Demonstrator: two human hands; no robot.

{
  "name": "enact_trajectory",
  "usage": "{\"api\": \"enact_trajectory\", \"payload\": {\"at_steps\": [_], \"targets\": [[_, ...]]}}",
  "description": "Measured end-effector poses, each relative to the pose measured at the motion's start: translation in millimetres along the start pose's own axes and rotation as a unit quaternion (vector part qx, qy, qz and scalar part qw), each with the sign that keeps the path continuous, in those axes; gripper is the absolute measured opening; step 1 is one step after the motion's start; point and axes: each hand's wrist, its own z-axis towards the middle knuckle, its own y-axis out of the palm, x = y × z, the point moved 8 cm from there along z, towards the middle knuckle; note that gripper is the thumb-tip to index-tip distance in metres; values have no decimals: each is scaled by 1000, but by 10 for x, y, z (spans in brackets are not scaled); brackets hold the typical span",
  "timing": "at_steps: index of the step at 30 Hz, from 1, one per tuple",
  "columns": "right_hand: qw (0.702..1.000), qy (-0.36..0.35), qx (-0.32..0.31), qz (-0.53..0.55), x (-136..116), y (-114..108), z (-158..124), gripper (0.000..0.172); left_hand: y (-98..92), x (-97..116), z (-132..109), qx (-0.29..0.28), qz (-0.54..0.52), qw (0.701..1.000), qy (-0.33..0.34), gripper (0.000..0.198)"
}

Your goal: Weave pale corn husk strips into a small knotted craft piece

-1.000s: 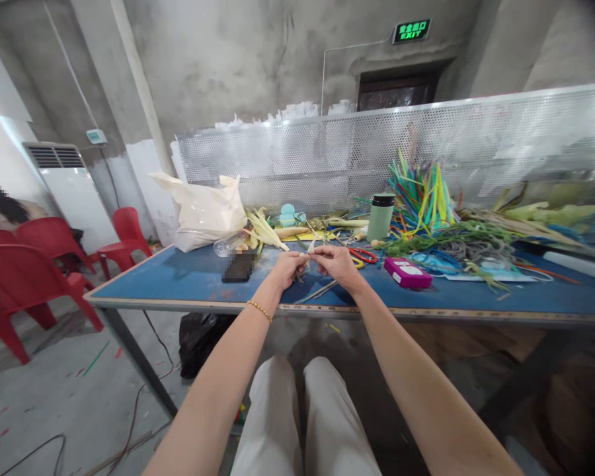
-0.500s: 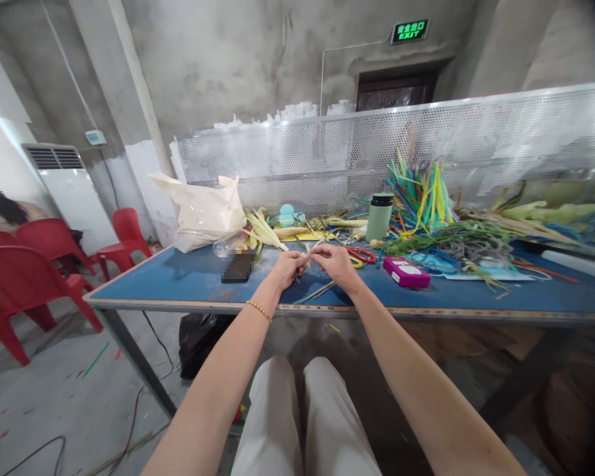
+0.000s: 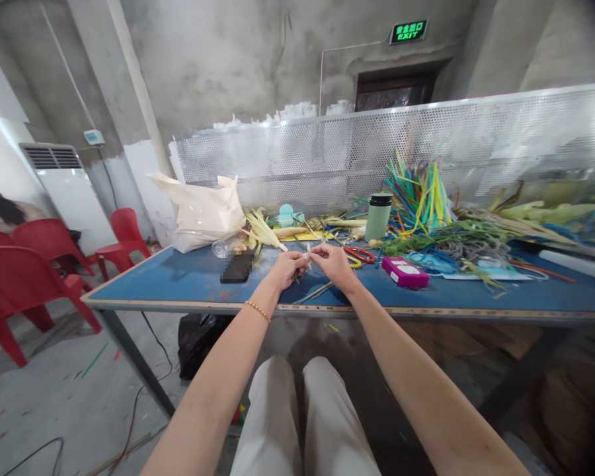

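Both of my hands meet over the blue table (image 3: 178, 281), near its front edge. My left hand (image 3: 287, 267) and my right hand (image 3: 333, 262) are closed, fingertips pinched together on thin pale husk strips (image 3: 309, 254) held between them. A bead bracelet sits on my left wrist. More pale strips (image 3: 315, 292) lie on the table just below my hands. A dark phone (image 3: 238, 267) lies to the left of my left hand. Red-handled scissors (image 3: 359, 254) rest right behind my right hand.
A cream bag (image 3: 203, 211), corn husks (image 3: 262, 231), a green flask (image 3: 378, 217), a magenta box (image 3: 405, 272) and a heap of coloured strips (image 3: 421, 192) crowd the table's back. A perforated metal screen (image 3: 327, 158) stands behind. Red chairs (image 3: 24, 264) stand at left.
My hands have shifted very slightly, fingers reworking the pinched strips. The camera drifted a little; nothing on the table moved.
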Motion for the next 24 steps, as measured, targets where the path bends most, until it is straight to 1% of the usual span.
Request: {"api": "enact_trajectory", "payload": {"at_steps": [5, 11, 14, 20, 24], "targets": [[999, -7, -4, -37, 37, 16, 21, 13, 9, 6, -14, -2, 14, 1000, -2, 34], [999, 18, 6, -27, 91, 7, 18, 13, 26, 17, -31, -9, 21, 1000, -4, 37], [999, 35, 9, -25, 121, -7, 14, 18, 38, 19, -30, -17, 16, 1000, -2, 38], [999, 50, 14, -8, 164, -3, 26, 37, 22, 5, -3, -14, 14, 1000, 1, 39], [998, 59, 8, 21, 168, 21, 22, 37, 14, 5, -8, -13, 28, 1000, 0, 36]]}}
